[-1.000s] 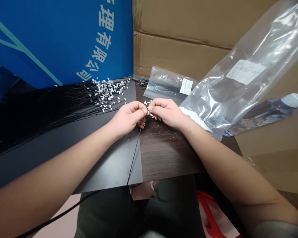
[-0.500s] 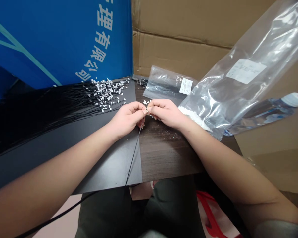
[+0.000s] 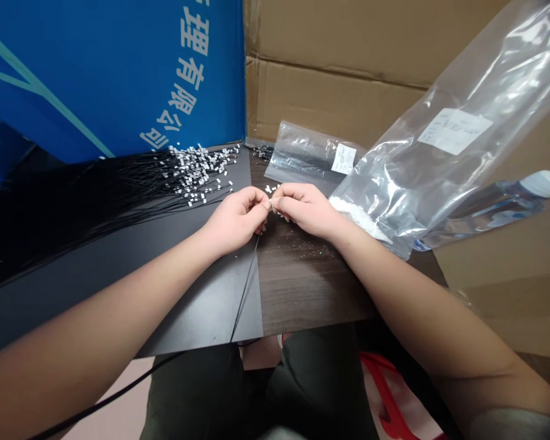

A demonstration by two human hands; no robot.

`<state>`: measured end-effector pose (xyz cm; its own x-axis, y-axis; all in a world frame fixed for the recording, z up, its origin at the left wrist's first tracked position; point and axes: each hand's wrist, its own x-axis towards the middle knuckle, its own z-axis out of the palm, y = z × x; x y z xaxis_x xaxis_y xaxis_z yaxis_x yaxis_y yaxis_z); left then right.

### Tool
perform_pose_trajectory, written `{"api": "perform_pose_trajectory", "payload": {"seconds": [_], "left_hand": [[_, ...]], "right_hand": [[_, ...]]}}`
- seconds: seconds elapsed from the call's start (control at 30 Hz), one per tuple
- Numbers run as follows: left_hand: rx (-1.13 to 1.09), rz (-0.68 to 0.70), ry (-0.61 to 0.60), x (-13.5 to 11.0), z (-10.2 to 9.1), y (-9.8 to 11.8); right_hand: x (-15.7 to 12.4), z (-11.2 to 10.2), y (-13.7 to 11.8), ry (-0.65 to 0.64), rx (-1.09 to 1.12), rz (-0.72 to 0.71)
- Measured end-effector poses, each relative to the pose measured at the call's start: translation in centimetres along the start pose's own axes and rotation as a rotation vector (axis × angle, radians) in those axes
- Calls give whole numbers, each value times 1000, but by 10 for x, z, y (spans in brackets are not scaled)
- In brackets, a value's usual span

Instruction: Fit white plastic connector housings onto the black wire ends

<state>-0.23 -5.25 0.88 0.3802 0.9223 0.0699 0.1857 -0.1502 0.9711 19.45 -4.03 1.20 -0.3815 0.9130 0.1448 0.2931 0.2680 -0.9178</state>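
Observation:
My left hand [image 3: 236, 221] and my right hand [image 3: 306, 211] meet at the fingertips over the edge of a black sheet [image 3: 201, 305]. Between them is a tiny white piece [image 3: 272, 206], mostly hidden by my fingers. A thin black wire [image 3: 245, 299] runs down from my left hand across the sheet and over its front edge. Left of my hands lies a large bundle of thin black wires [image 3: 96, 201], their ends tipped with small white pieces [image 3: 197, 174]. Several loose white pieces [image 3: 270, 189] lie on the dark wood table [image 3: 302, 287] just beyond my right fingers.
Right of my hands lies a clear plastic bag holding white pieces [image 3: 362, 219]. A smaller bag of black wires [image 3: 309, 156] lies behind it. A blue printed board [image 3: 114, 73] and cardboard box [image 3: 330, 79] stand along the back. A plastic bottle [image 3: 499, 205] lies far right.
My fingertips stay together on the small white piece, and my hands have shifted only slightly. The wire and the surrounding objects look unchanged.

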Motion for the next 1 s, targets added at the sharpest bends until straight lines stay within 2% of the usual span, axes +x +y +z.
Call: {"api": "perform_pose_trajectory", "payload": {"seconds": [0.17, 0.3, 0.4, 0.57, 0.7, 0.77, 0.8, 0.9, 1.0], "left_hand": [[86, 35, 4, -1, -2, -2], [-5, 5, -10, -1, -4, 3], [-193, -81, 13, 0, -4, 7], [-513, -287, 39, 2, -9, 20], [-546, -360, 0, 0, -34, 39], [-373, -362, -21, -1, -58, 52], [-215, -347, -9, 0, -74, 60], [512, -227, 126, 13, -128, 87], [1156, -114, 173, 44, -177, 114]], "right_hand": [[0, 1, -3, -1, 48, 20], [-1, 2, -3, 7, 61, 1], [-1, 2, -2, 49, 66, -32], [0, -2, 2, 206, -4, -113], [1, -7, 5, 278, -101, -106], [2, -10, 8, 299, -125, -116], [3, -11, 9, 312, -124, -123], [5, -12, 13, 344, -98, -135], [6, -12, 14, 333, -109, -137]]}}
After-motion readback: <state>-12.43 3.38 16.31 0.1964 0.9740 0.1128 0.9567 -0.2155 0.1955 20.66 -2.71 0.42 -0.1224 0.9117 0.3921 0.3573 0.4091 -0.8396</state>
